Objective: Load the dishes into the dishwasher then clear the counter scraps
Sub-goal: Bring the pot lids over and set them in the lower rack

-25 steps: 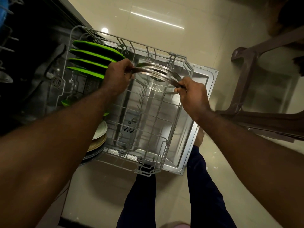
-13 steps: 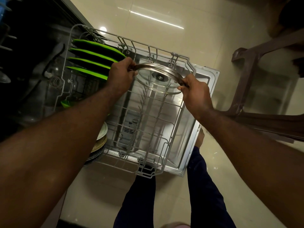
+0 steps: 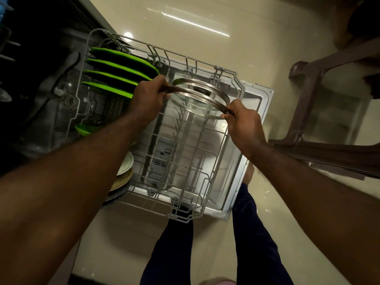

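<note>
A glass pot lid (image 3: 197, 97) with a steel rim hangs over the far part of the grey wire lower rack (image 3: 207, 179), which is pulled out over the open dishwasher door (image 3: 257, 103). My left hand (image 3: 148, 97) grips the lid's left rim and my right hand (image 3: 244, 122) grips its right rim. The rim looks doubled, so it may be two stacked lids. Several green plates (image 3: 117, 73) stand upright in the rack's far left slots. A green bowl (image 3: 86, 128) sits lower left in the rack.
A stack of plates (image 3: 123, 173) lies beside the rack's left side, partly under my left arm. A brown plastic chair (image 3: 320, 112) stands on the tiled floor to the right. My legs in dark trousers (image 3: 170, 254) stand in front of the door. The dishwasher's dark interior (image 3: 30, 79) is on the left.
Both hands have kept hold of the lid and tilted it a little. Its far edge has moved slightly toward the rack's back right corner.
</note>
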